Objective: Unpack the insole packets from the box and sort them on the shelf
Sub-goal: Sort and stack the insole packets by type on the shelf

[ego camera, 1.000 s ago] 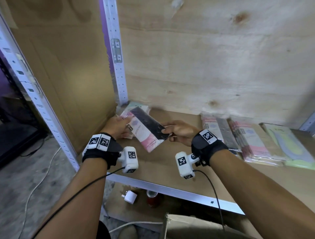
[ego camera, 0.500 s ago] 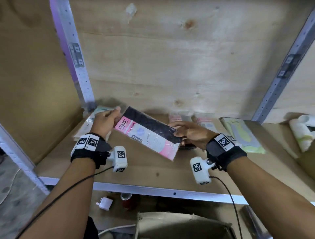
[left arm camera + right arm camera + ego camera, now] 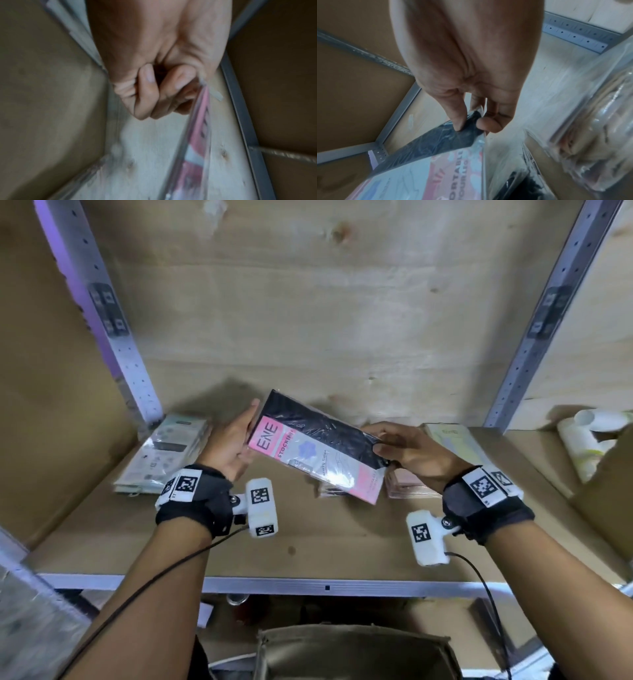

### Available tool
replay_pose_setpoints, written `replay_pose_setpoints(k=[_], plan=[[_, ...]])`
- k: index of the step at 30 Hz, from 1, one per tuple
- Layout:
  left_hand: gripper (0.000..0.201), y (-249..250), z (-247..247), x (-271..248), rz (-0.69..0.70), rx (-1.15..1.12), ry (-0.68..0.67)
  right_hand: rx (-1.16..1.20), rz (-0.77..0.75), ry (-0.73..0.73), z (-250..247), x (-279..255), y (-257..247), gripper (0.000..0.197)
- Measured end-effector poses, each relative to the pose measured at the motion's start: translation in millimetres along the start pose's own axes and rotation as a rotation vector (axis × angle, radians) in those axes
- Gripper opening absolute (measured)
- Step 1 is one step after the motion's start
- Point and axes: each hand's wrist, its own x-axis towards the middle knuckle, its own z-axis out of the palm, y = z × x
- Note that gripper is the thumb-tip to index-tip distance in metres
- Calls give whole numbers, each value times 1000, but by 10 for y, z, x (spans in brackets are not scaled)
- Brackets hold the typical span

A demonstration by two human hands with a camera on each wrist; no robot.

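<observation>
A pink and black packet in clear wrap hangs tilted above the shelf board, held at both ends. My left hand grips its pink end; in the left wrist view the packet's edge runs past my curled fingers. My right hand pinches the black corner, thumb on top, and the right wrist view shows that pinch on the packet. The open cardboard box sits below the shelf.
A stack of pale packets lies at the shelf's left end. Pink packets and a green packet lie under and behind my right hand. White rolls sit far right. Metal uprights frame the bay.
Both hands have carried the packet from the shelf's left end toward its middle and raised it slightly. The grip on both ends is unchanged.
</observation>
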Motion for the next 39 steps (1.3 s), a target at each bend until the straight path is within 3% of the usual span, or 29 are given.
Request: replay_pose_setpoints(k=[3, 7, 11, 14, 20, 25, 29, 39], plan=[[24, -41, 85, 18, -55, -69, -48, 51, 11, -2, -38, -19, 112, 34], [36, -118, 152, 115, -120, -8, -144, 1, 89, 13, -125, -38, 203, 33], [45, -133, 218, 257, -163, -227, 40, 93, 129, 74, -221, -21, 175, 34], [63, -154, 271, 301, -178, -351, 49, 200, 137, 85, -218, -3, 161, 36], [59, -307, 646, 140, -248, 7, -213, 370, 161, 149, -74, 86, 201, 27], [35, -399, 722, 24, -217, 180, -350, 487, 211, 230, 48, 156, 269, 27], [32, -406, 723, -5, -186, 217, -341, 446, 237, 254, 102, 174, 284, 24], [34, -387, 681, 34, -86, 260, -219, 80, 236, 288, 100, 222, 264, 33]])
